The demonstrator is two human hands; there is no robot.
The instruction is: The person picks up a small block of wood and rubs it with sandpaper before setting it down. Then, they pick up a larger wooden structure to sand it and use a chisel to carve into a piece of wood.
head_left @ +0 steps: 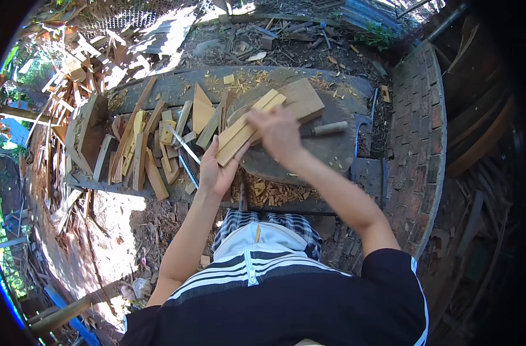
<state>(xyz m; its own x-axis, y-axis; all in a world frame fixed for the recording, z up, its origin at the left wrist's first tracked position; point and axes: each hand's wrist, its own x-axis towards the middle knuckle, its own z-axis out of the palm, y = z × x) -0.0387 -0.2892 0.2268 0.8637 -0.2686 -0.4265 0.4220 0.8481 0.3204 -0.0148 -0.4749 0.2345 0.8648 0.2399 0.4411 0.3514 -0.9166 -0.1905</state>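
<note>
A pale yellow strip of wood with a groove along its length lies slanted over the round chopping block. My left hand grips its near end, thumb along the side and fingers underneath. Over the upper part of the strip, my right hand is curled and slightly blurred; whatever its fingers hold is hidden. Behind the strip, a thicker wooden board rests on the block. To the right of my right hand lies a tool with a round wooden handle, close to a metal blade.
Offcuts of wood crowd the bench's left side, with a metal rule or blade among them. Wood chips gather at the near edge. A low brick wall stands on the right. Scrap wood is heaped at far left.
</note>
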